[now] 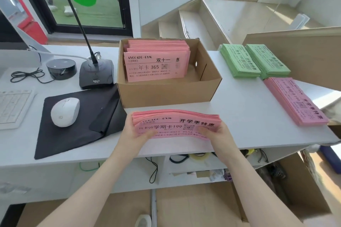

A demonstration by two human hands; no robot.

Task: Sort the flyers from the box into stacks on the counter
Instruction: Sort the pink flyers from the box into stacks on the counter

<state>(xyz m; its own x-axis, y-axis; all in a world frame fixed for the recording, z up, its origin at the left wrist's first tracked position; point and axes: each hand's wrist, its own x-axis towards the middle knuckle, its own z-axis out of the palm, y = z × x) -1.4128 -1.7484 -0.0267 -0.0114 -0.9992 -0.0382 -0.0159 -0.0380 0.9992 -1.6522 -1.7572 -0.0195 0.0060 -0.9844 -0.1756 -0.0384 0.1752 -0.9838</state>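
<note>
A thick bundle of pink flyers (177, 121) is held on the white counter (245, 112) just in front of the cardboard box (166, 94). My left hand (135, 131) grips its left end and my right hand (216, 132) grips its right end. More pink flyers (156, 66) lean inside the left part of the box; its right part shows bare cardboard. At the right of the counter lie two green flyer stacks (239, 61) (267, 62) side by side, and a pink flyer stack (295, 101) nearer the front edge.
Left of the box are a black mouse pad (77, 134) with a white mouse (64, 112), a desk microphone base (96, 73), a round black device (60, 69) and a keyboard corner (13, 107). A cardboard panel (304, 57) stands at the right. Open shelves lie under the counter.
</note>
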